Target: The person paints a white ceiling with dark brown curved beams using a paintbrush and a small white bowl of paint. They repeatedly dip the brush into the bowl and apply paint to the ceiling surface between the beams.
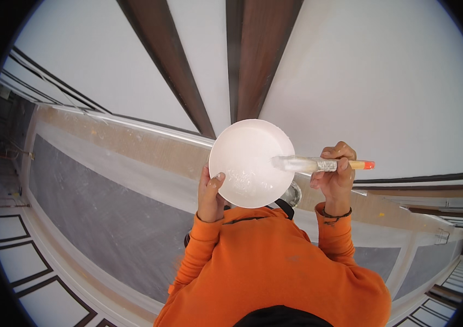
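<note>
A round white bowl (251,141) with wet white paint in its bottom is held up in front of my chest. My left hand (210,192) grips its left rim, thumb on the inside and the other fingers hidden beneath. My right hand (336,173) is closed around a paintbrush (310,164) with a wooden handle and an orange-red tip. The brush lies level, its white-coated bristles over the right part of the bowl. Whether the bristles touch the paint I cannot tell. White smears mark the brush's ferrule.
Ahead stands a white wall (373,98) with dark brown wooden strips (261,54). A paint-stained bucket (293,194) shows partly behind the bowl. The floor has a grey area (100,207) with pale and tan borders. White panels with dark frames (21,261) line the far left.
</note>
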{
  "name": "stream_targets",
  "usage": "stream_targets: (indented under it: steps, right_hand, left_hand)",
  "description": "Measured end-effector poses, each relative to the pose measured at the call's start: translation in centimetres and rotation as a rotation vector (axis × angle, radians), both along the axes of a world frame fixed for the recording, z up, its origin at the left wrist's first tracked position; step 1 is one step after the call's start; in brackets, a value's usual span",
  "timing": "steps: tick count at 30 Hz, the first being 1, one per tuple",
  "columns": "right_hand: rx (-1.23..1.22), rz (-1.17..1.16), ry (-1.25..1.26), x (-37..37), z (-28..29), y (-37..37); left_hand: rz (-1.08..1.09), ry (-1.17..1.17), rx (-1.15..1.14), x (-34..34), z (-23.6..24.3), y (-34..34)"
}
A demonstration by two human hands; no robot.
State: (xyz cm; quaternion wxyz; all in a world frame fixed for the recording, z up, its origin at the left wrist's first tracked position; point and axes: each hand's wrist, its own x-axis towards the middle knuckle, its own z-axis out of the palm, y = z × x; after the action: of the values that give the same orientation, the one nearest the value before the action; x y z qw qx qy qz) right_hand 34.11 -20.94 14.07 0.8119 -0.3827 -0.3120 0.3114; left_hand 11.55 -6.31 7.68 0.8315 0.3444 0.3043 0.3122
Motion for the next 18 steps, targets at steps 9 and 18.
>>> stream_targets:
  steps: [9, 18]
  right_hand:
    - [0.184, 0.058, -0.018, 0.4, -1.7, -0.7]
    - [0.343, 0.240, 0.085, 0.3, -1.1, -0.3]
  left_hand:
    - [-0.034, 0.001, -0.025, -0.2, 0.9, -0.4]
    - [-0.068, -0.060, -0.073, 0.6, 1.2, -0.7]
